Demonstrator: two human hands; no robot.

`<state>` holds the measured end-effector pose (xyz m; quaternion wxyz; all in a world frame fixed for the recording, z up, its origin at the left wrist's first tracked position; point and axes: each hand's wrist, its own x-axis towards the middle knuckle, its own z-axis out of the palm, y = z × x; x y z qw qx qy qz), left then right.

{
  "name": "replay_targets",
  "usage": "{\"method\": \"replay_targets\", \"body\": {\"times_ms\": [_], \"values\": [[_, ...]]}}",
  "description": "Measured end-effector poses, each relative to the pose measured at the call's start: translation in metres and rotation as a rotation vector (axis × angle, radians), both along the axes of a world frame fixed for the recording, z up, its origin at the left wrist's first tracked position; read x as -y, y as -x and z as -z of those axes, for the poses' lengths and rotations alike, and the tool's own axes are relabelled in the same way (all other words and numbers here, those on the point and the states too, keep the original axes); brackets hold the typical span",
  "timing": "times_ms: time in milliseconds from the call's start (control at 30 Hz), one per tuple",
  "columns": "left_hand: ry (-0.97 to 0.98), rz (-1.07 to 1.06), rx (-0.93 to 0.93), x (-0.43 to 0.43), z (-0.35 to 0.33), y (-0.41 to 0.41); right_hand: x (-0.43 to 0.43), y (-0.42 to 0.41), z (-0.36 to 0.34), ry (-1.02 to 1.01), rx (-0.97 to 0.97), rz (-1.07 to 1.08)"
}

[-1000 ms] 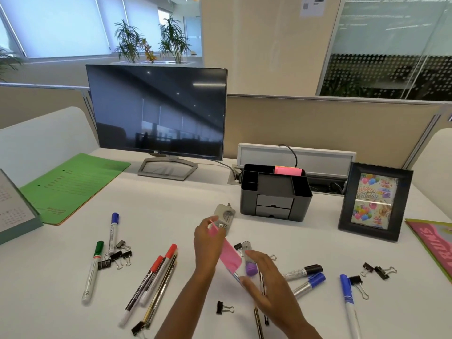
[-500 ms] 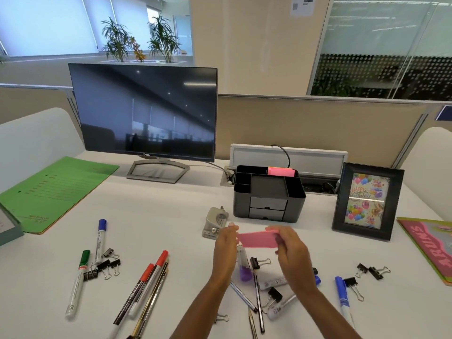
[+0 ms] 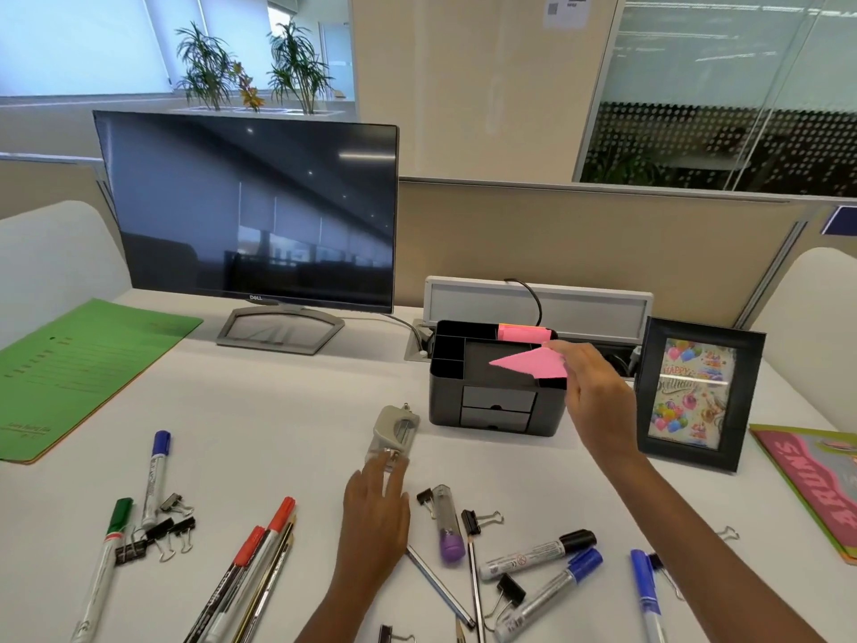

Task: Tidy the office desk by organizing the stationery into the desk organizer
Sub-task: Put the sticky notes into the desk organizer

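One pink note (image 3: pixel 533 364) hangs over the organizer (image 3: pixel 491 417), held at its right end by the fingertips of the right hand (image 3: pixel 598 401); the thumb is hidden behind the paper, so the exact pinch cannot be told. The left hand (image 3: pixel 378 508) lies flat on the desk (image 3: pixel 278 410) with straight fingers, tips touching the punch (image 3: pixel 394 438), holding nothing.

The step in hand looks to be dropping the note into the organizer. A pink pad (image 3: pixel 524 335) already stands in the back right compartment, so that slot is the likely home. To do it well, the hand should turn the note upright, line its lower edge with the slot and let go only once that edge is inside the walls. Let go too soon, it would probably settle on the flat middle section or slide off. Thin paper bends easily, so a slow descent helps.

The note is bright pink and thin. From this angle it reads as a wedge with a corner pointing left. Whether it is one sheet or several cannot be told.

The organizer stands near the desk's back edge, between the monitor (image 3: pixel 250 211) and the frame (image 3: pixel 705 330). Markers (image 3: pixel 538 552), pens (image 3: pixel 474 577) and clips (image 3: pixel 510 591) lie scattered along the front edge.
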<state>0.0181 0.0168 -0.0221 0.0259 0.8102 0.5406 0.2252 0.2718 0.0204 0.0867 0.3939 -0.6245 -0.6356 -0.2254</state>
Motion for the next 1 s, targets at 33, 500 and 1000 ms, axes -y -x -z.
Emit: {"method": "replay_targets", "body": {"times_ms": [33, 500, 1000], "values": [[0.016, -0.010, 0.012, 0.000, 0.001, 0.002, -0.004, -0.002, -0.003, -0.015, 0.007, 0.010], [0.224, -0.275, -0.016, -0.030, 0.023, 0.011, -0.073, -0.026, -0.017, 0.121, 0.079, 0.134], [0.243, -0.304, -0.061, -0.034, 0.027, 0.011, -0.093, -0.038, 0.031, 0.642, -0.062, 0.145]]}}
